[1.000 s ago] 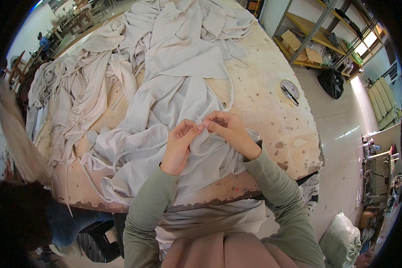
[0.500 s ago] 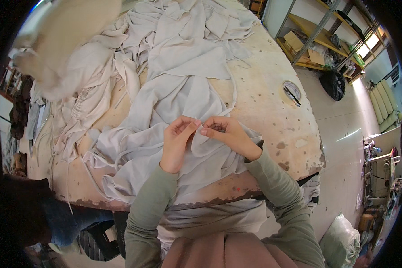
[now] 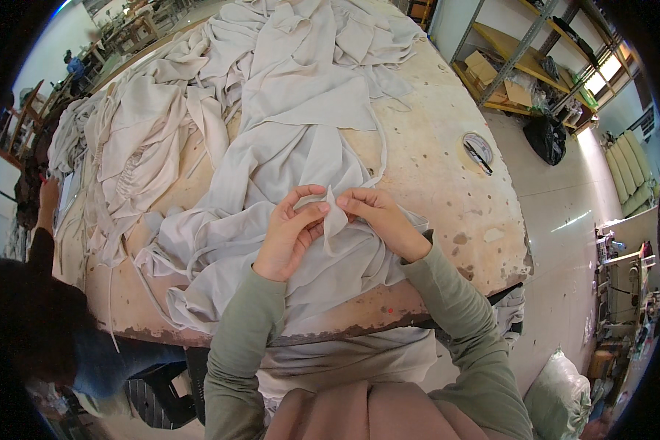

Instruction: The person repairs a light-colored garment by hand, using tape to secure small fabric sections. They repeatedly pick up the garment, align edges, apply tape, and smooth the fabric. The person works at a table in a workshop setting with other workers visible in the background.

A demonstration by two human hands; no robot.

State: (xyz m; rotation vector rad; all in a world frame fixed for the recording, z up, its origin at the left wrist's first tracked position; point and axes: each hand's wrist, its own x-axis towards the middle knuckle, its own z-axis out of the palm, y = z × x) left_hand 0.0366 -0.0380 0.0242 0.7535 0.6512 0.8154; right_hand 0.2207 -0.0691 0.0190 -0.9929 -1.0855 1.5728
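A heap of pale grey cloth (image 3: 271, 147) covers most of a worn wooden table (image 3: 447, 191). My left hand (image 3: 290, 235) and my right hand (image 3: 378, 216) meet over the near part of the cloth. Both pinch a small raised fold of the fabric (image 3: 335, 216) between thumb and fingers. The fold stands up between the two hands. My green sleeves come in from the lower edge.
A round tin with scissors (image 3: 478, 149) lies on the table's right side. Another person (image 3: 37, 323) sits at the left edge, a hand (image 3: 49, 196) on the cloth. Metal shelves (image 3: 521, 66) with boxes stand at the back right. A full sack (image 3: 561, 396) sits on the floor.
My hands have lifted the pinched fold a little and shifted their fingers along it. A pale blurred shape that crossed the upper left is gone.
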